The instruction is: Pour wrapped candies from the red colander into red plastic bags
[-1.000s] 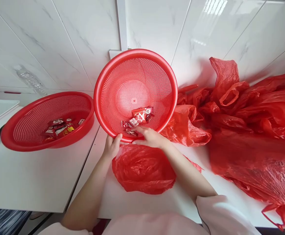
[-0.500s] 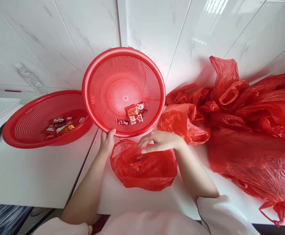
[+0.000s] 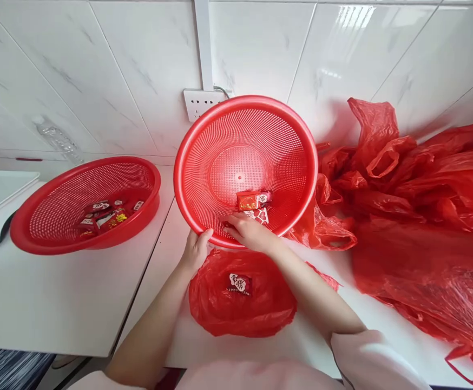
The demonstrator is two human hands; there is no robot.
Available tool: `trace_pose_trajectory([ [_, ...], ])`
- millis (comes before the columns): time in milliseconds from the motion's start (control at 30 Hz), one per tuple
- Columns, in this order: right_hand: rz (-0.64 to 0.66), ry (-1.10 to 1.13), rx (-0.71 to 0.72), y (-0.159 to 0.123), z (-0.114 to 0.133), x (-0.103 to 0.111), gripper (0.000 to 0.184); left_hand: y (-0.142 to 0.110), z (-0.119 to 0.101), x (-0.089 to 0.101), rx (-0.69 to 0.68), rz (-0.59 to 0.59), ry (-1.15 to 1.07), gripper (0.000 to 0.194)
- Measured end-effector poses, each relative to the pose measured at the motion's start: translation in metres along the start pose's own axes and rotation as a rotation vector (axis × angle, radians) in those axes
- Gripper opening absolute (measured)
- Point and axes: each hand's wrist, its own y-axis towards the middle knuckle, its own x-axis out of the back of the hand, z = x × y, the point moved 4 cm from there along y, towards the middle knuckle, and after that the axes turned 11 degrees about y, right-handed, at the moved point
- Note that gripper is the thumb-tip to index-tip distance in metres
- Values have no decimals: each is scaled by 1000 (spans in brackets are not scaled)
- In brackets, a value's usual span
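Left fingers [image 3: 204, 236]: the thumb lies over the near left rim of the middle basket [image 3: 240, 157], gripping it; the other fingers are mostly hidden behind it.
Right fingers [image 3: 232, 221]: bent down inside the same basket, at its near side beside the packets; whether they have closed on one cannot be told.
Hands: the left hand [image 3: 196, 252] stays outside the basket, while the right hand [image 3: 253, 234] reaches over its near rim.
Middle basket: red, perforated, tilted so that its mouth faces the person.
Packets [image 3: 248, 202]: a small group in red wrappers, low on the basket's near wall, right of the fingertips; one of them, a white-and-red patterned packet [image 3: 261, 216], shows next to the right hand.
Open bag [image 3: 269, 298]: thin red plastic, spread on the near side of the basket between the forearms, with one dark red packet [image 3: 238, 283] inside.
Left basket [image 3: 23, 234]: also red and tilted, with several wrapped packets [image 3: 117, 218] in it.
Right side: a heap of red bags [image 3: 415, 187] on the white table [image 3: 70, 303].
Far side: a clear bottle [image 3: 60, 142] at left and a socket panel [image 3: 198, 103] on the tiled wall [image 3: 261, 49].
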Motion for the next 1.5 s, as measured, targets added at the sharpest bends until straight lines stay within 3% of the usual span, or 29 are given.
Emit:
trace_pose_trajectory([
  [133,-107,400,-134,2,-10,15,28,10,12,11,65,-28,-15,33],
  [267,-205,850,-315,0,-24,26,36,16,16,22,36,-88,0,31],
  [433,-196,967,-316,-4,-23,36,38,18,13,27,-18,-128,24,21],
  [533,-178,848,-219,-6,-15,46,31,17,11,26,-33,-136,31,19],
  [600,-95,708,-174,-8,-6,49,26,16,11,24,-28,-138,24,20],
  [833,558,248,-182,-34,29,34,27,12,11,25,-33,-178,104,22],
  [900,500,183,-175,-36,29,37,28,12,9,24,-20,-147,91,22],
  [1000,128,34,-111,-29,17,51,24,10,5,20,-14,-93,53,21],
  [1067,-31,-137,-87,-22,4,54,26,9,2,17,-28,-73,49,20],
  [1233,-30,-409,-85,-11,-21,46,36,9,4,10,20,-5,-12,31],
  [1400,-20,-496,-61,-10,-23,46,45,10,6,10,39,1,-57,30],
  [1500,-55,-464,-87,-9,-25,49,37,10,8,11,42,-5,-54,26],
])
